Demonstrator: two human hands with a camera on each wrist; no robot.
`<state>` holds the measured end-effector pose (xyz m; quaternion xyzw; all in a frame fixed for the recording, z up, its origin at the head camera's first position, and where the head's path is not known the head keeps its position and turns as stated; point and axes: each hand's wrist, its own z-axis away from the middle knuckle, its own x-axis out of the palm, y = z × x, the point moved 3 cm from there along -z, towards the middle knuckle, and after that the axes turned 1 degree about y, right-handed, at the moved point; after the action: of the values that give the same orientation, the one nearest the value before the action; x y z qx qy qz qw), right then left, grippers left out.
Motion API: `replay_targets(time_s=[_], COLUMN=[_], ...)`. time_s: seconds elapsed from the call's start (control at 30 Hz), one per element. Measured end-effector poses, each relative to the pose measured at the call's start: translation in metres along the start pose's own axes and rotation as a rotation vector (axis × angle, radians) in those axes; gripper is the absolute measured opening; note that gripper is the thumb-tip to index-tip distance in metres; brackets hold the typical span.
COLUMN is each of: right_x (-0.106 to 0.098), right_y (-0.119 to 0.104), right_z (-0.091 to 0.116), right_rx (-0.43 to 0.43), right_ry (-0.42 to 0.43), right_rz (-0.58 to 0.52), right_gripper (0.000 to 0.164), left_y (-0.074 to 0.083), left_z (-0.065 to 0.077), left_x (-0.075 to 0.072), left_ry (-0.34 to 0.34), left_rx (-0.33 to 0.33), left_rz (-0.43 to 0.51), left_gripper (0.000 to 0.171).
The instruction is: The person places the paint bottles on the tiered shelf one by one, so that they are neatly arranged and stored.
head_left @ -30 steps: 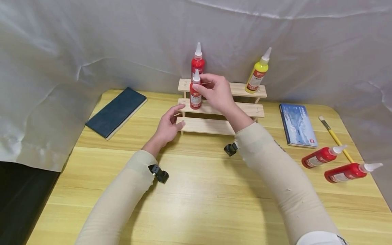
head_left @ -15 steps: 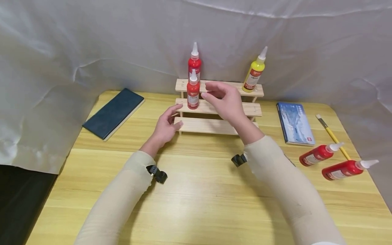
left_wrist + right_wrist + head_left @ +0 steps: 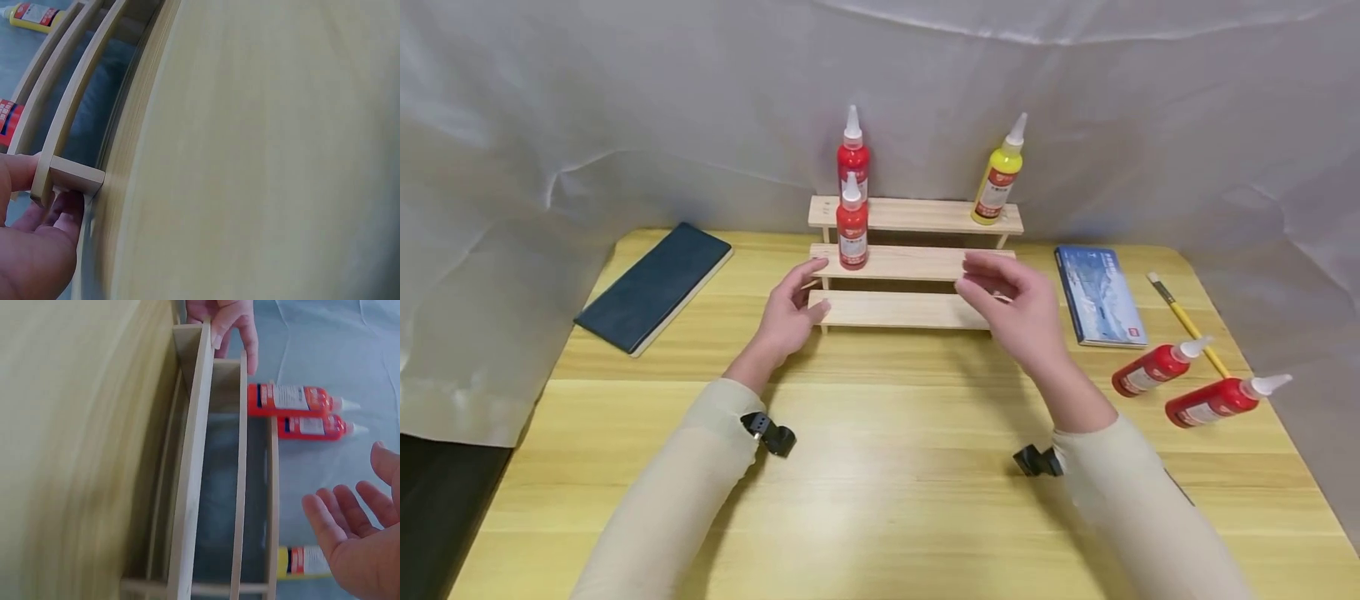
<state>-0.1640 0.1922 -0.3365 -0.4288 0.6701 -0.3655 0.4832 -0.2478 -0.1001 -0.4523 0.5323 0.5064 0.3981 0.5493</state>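
In the head view, a pale wooden three-tiered rack point(image 3: 895, 310) stood toward the back of a yellowish wood-grained table point(image 3: 865, 475). A red squeeze bottle with a white conical cap point(image 3: 852, 237) was upright at the left of the middle tier, in front of a matching red bottle point(image 3: 853, 157) on the top tier. A yellow squeeze bottle with a white cap point(image 3: 997, 187) stood at the top tier's right. The left hand point(image 3: 786, 321) gripped the rack's left end; the right hand point(image 3: 1028, 312), fingers loosely bent, held nothing near its right end. Off to the right were a nearer red bottle point(image 3: 1213, 403) and a farther red bottle point(image 3: 1152, 369), near a yellow-handled flat brush point(image 3: 1186, 323); whether these bottles stood or lay, I could not tell. The step in hand looked to be setting out bottles on the tiers, the middle tier's apparently placed.

In the left wrist view, the left hand's fingers bent around the end of the rack, seemingly to steady it.

In the right wrist view, the right hand's fingers were spread clear of both red bottles on the rack. Another placement would probably call for reaching right, grasping a loose red bottle and lowering it upright onto a tier.
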Motion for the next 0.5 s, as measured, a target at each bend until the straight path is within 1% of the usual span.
replay_targets(time_s=[0.2,0.33,0.43,0.5], right_x=[-0.033,-0.057,-0.077,-0.091], right_y=[0.005,0.012,0.017,0.020], right_z=[0.029,0.049,0.063,0.072], right_rx=[0.039,0.073,0.101,0.104], right_ry=[0.110,0.187,0.274,0.348], right_rz=[0.005,0.056,0.042,0.005], right_gripper=[0.035,0.038,0.041,0.043], left_y=[0.001,0.002,0.002,0.002], left_z=[0.001,0.001,0.001,0.001], left_x=[-0.003,-0.002,-0.001,0.000], left_ry=[0.004,0.001,-0.007,-0.014], left_rx=[0.002,0.008,0.006,0.007], left_rz=[0.011,0.012,0.013,0.014], left_gripper=[0.066,0.066,0.066,0.065])
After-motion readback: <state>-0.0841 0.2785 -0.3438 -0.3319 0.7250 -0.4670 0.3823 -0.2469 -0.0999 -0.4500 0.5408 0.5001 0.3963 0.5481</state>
